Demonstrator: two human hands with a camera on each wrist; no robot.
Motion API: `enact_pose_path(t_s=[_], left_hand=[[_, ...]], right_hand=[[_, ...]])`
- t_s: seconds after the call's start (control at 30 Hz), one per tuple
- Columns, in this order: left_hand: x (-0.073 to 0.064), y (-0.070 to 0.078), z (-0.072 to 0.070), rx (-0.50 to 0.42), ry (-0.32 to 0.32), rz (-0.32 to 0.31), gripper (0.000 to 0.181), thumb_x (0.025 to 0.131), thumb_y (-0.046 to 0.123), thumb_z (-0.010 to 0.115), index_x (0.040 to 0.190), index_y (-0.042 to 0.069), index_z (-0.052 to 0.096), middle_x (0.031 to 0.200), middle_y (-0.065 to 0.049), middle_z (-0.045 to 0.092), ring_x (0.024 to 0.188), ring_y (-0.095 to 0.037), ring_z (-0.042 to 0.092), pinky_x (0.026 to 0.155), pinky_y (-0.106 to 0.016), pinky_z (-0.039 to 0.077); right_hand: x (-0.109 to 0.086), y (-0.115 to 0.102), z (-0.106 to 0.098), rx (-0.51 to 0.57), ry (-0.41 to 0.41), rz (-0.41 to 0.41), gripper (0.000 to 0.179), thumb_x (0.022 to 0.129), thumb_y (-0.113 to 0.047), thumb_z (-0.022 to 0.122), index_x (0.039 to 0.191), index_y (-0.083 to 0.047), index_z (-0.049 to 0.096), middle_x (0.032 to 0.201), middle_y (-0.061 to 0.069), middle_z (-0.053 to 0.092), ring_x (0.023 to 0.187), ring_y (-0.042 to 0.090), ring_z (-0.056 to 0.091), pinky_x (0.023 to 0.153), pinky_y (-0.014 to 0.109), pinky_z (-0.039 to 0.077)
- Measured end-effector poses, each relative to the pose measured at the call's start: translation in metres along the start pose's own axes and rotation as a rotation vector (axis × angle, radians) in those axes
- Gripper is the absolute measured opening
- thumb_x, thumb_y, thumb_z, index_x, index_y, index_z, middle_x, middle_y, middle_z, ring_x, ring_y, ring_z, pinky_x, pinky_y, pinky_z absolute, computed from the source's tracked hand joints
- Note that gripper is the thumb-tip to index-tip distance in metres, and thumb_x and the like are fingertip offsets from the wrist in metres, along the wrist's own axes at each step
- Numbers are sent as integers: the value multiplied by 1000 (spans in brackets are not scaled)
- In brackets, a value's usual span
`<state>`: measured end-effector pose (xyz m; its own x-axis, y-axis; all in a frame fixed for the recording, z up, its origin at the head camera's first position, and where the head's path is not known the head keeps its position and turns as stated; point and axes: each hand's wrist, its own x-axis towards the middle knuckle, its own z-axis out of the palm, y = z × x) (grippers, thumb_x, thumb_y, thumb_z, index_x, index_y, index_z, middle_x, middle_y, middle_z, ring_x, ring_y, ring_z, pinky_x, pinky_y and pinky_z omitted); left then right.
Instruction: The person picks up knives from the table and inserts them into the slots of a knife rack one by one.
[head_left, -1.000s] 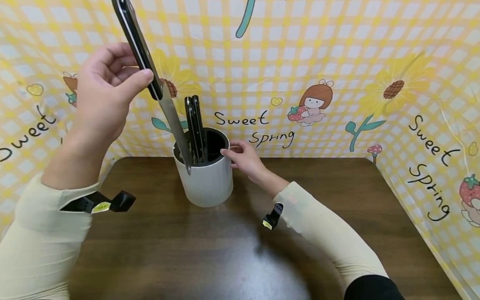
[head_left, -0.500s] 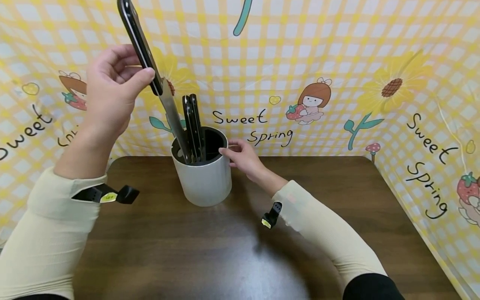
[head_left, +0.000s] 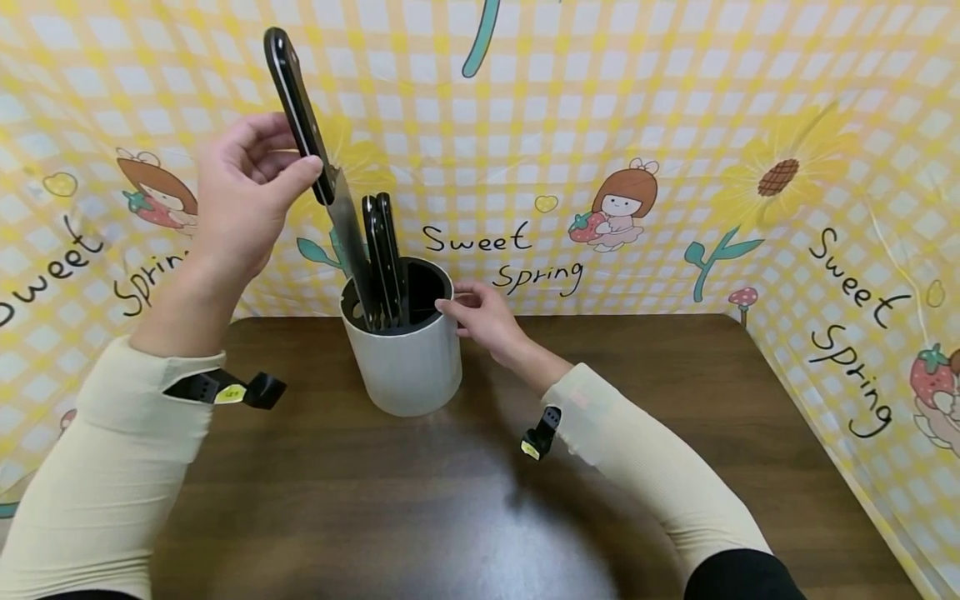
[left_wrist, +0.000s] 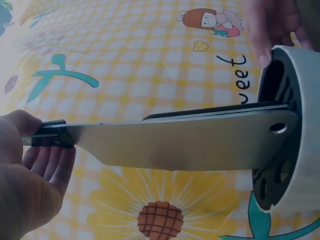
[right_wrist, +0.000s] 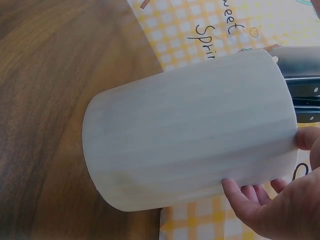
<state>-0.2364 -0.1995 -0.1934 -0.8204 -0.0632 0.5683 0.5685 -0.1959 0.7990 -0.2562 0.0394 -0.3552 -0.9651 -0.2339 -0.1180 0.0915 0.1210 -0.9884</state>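
My left hand point(head_left: 243, 187) pinches the black handle of a cleaver point(head_left: 298, 112) between thumb and fingers. Its broad blade points down, tilted, into the left side of a white round knife holder point(head_left: 408, 375). In the left wrist view the cleaver blade point(left_wrist: 175, 142) has a hole near its end, which lies at the slotted black insert point(left_wrist: 280, 175). Two black-handled knives point(head_left: 382, 242) stand in the holder, right beside the blade. My right hand point(head_left: 491, 325) grips the holder's right side, thumb at the rim; in the right wrist view its fingers point(right_wrist: 240, 202) lie along the wall.
The holder stands near the back edge of a dark brown wooden table point(head_left: 360, 517). Behind and beside the table hangs a yellow checked cloth point(head_left: 465, 150) with printed flowers and words. Black wrist cameras point(head_left: 225, 389) are strapped over both pale sleeves.
My left hand has brought the cleaver right and lower, its blade tip passing from in front of the holder's rim into the opening. The right hand stays on the holder.
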Motion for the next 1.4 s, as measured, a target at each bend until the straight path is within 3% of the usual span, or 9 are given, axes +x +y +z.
enact_pose_path(t_s=[0.17,0.47,1.13,1.4], left_hand=[[-1,-7,-1,42,-6,-33,30,86,-16,67,111,0,68,105,-11,66,89,-18,66,80,-18,56],[-9,-24,-7,115,-39,-82,31,87,-12,69,114,3,66,103,-6,67,92,-15,64,79,-16,54],[-30,-60,-20,269,-84,-182,33,90,-5,70,121,4,61,105,1,65,94,-10,63,80,-13,54],[-40,-70,-24,384,-128,-177,34,92,-4,68,124,2,57,106,3,63,96,-10,61,83,-13,53]], right_hand=[[1,1,0,-12,3,2,49,98,-24,71,139,-4,53,128,12,59,116,25,61,96,40,57],[1,1,0,1,0,-9,49,99,-24,70,140,-5,53,129,13,59,116,25,61,99,44,56],[0,1,0,-7,-6,-2,49,100,-23,69,141,-5,51,129,13,57,116,25,60,96,40,57],[0,2,0,0,-10,-7,48,99,-23,69,140,-4,52,129,13,58,116,25,61,96,40,57]])
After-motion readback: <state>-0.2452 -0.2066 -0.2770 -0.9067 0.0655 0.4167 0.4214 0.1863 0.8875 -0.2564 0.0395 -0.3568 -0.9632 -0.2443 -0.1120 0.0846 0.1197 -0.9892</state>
